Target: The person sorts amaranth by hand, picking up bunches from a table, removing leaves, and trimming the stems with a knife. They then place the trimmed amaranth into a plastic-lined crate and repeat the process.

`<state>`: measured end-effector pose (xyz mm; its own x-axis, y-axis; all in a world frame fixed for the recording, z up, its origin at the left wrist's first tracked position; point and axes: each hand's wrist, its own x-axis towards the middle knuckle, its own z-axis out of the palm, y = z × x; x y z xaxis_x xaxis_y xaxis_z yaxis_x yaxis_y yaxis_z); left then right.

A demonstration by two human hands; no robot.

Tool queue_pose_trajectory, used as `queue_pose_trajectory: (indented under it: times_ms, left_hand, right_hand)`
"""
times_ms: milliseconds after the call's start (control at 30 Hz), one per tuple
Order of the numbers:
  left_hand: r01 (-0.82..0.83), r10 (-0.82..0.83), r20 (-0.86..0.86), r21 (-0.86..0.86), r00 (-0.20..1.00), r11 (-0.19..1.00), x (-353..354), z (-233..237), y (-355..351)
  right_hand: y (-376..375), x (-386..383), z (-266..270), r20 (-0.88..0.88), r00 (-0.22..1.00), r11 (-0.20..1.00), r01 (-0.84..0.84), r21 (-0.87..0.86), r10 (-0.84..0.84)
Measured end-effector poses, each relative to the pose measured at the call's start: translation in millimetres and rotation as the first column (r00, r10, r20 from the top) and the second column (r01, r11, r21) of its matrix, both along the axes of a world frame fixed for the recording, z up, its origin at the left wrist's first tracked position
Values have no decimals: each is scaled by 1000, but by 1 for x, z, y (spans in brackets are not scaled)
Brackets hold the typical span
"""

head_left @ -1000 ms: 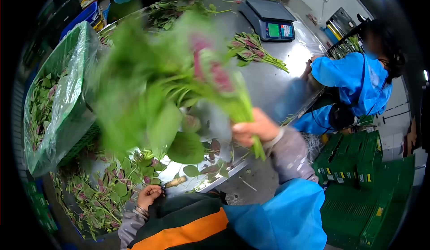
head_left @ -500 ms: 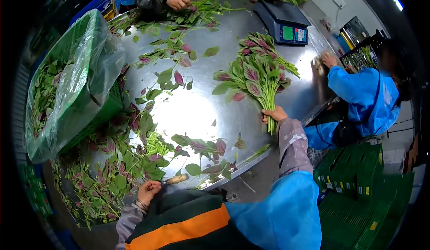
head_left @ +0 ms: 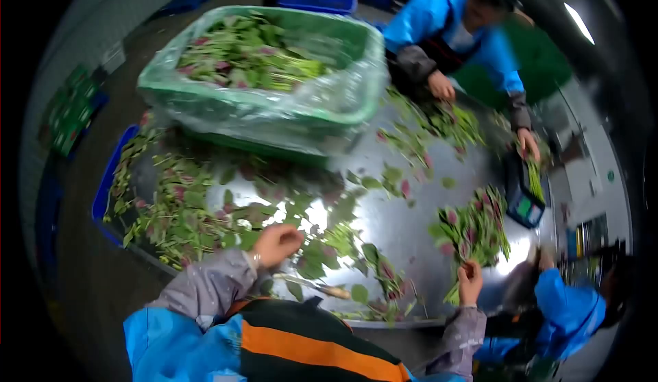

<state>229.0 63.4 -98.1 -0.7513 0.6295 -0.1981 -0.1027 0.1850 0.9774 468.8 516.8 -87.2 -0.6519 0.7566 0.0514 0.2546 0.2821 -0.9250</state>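
My left hand (head_left: pixel 277 243) is above loose red-and-green amaranth leaves (head_left: pixel 312 259), fingers loosely bent and slightly blurred, with nothing visible in them. Below it on the metal table lies a small knife (head_left: pixel 334 291) with a wooden handle, apart from the hand. Over on the right, my right hand (head_left: pixel 471 282) has its fingers curled at the stems of an amaranth bunch (head_left: pixel 473 228); the grip is partly hidden. That bunch lies on the table, leaves pointing away from me. Cut stem pieces (head_left: pixel 341 239) are heaped between my hands.
A green crate (head_left: pixel 257 118) lined with clear plastic holds amaranth at the far left. More stalks (head_left: pixel 181 211) cover the table's left end. A co-worker's hand (head_left: pixel 528 143) holds greens at a scale (head_left: pixel 526 200); another person (head_left: pixel 565 306) is at the right edge.
My view has swung left, bringing the crate into full sight. My left hand has moved away from the knife and over the leaves. My right hand stays at the bunch's stems.
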Motion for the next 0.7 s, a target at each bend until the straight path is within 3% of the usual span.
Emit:
queue_pose_trajectory:
  times_ms: [33,67,100,167,267,300,367,400,433,500,567,700]
  left_hand:
    - [-118,83,-324,-90,942,989,-22,36,-4]
    - [-208,187,-617,38,764,977,-48,58,-10]
    - [-237,211,-758,77,618,969,-72,87,-22]
    - [-316,237,-919,135,315,939,-112,132,-42]
    - [-381,147,-983,94,114,920,-162,179,-64]
    - [-392,106,-994,85,32,916,-176,186,-69]
    - [-428,37,-998,51,-41,902,-203,182,-73]
    - [-406,5,-1000,10,-12,914,-218,168,-73]
    - [-358,67,-985,7,157,934,-226,149,-71]
    - [-302,-159,-957,-230,242,925,-222,150,-78]
    - [-224,79,-990,52,116,973,-224,140,-78]
    - [-183,170,-984,156,61,971,-234,123,-77]
  right_hand:
    - [-17,-21,23,12,998,995,-69,75,68]
    - [-37,-43,46,-1,995,991,-98,89,99]
    - [-54,-64,68,-15,992,987,-124,104,126]
    - [-90,-107,108,-33,975,959,-211,188,221]
    - [-138,-173,163,-50,917,879,-364,307,397]
    - [-154,-197,175,-88,912,890,-366,271,401]
    - [-188,-246,206,-90,870,849,-444,287,485]
    - [-205,-269,218,-91,838,815,-490,309,538]
    - [-218,-296,227,-89,803,779,-536,325,589]
    - [-244,-347,236,-63,743,715,-613,338,667]
    - [-258,-402,236,112,682,574,-682,453,722]
    - [-275,-518,205,347,627,425,-752,504,697]
